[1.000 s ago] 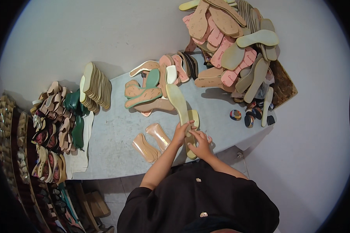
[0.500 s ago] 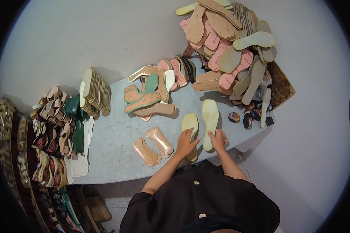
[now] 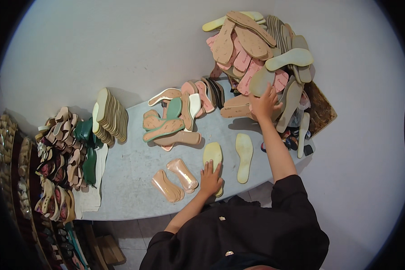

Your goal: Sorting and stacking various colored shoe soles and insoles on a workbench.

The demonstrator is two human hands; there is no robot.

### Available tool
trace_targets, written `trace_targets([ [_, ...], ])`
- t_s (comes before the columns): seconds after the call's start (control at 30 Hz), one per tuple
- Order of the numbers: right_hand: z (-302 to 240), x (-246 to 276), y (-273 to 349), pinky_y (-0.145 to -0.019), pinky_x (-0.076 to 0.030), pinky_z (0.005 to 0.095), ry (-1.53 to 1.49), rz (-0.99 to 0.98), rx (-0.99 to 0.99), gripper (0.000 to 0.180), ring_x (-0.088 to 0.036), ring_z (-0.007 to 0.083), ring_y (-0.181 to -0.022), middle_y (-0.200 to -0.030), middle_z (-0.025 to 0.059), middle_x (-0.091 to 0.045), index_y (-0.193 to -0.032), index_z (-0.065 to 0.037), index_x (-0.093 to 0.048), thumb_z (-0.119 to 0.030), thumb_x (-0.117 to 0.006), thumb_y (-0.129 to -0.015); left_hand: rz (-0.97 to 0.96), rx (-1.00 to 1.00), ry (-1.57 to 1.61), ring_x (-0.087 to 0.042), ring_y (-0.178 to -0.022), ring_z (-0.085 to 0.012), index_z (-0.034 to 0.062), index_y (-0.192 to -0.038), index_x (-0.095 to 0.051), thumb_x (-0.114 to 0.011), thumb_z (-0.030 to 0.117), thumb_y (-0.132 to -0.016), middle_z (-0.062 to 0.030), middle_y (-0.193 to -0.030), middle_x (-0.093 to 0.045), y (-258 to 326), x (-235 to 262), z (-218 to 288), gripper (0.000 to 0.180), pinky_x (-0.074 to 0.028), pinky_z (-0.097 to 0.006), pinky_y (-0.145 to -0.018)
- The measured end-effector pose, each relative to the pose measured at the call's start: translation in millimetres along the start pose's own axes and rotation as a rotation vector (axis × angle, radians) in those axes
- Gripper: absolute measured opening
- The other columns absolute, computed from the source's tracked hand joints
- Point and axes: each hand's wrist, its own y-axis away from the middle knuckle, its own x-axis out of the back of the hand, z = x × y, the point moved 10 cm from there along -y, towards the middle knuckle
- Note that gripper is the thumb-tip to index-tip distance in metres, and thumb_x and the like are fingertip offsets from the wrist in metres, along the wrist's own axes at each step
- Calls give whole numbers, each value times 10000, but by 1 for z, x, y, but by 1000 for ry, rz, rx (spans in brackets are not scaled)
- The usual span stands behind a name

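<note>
My left hand (image 3: 210,180) lies with its fingers spread on a pale yellow shoe insole (image 3: 212,154) near the table's front edge. To its right, a second pale yellow insole (image 3: 244,157) lies flat on the table, untouched. My right hand (image 3: 265,105) is stretched out to the big pile at the far right, fingers apart. Its fingertips overlap the lower end of an olive-beige insole (image 3: 262,82); whether they touch it I cannot tell. Pink printed insoles (image 3: 251,76) and tan ones (image 3: 236,107) lie around that hand.
Clear-wrapped tan insoles (image 3: 182,174) lie left of my left hand. Behind them is a loose heap of tan, green and white soles (image 3: 171,128). A stack of cream insoles (image 3: 111,114) and several shoe uppers (image 3: 60,153) stand at the left. A brown box (image 3: 321,108) sits beside the big pile.
My right hand has let go of the right-hand yellow insole and reached up to the pile. That insole now lies flat. My left hand stays on its insole.
</note>
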Motion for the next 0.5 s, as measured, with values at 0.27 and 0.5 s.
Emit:
trace_targets([
  [0.27, 36, -20, -23, -991, -158, 569, -94, -143, -449, 836, -377, 319, -1215, -1284, 135, -441, -1274, -94, -355, -424, -734, -606, 40, 45, -23, -228, -1291, -427, 186, -1362, -352, -559, 273, -697, -230, -1408, -242, -1, 4, -16, 701, -237, -621, -972],
  [0.5, 35, -43, -2, -896, -310, 511, -581, -170, -551, 466, -507, 340, -1043, -1064, 167, -559, -1044, -12, -474, -223, -655, -670, 13, 57, -5, -221, -1303, -404, 192, -1358, -352, -537, 282, -699, -211, -1413, -242, 1, 3, -16, 690, -215, -629, -980],
])
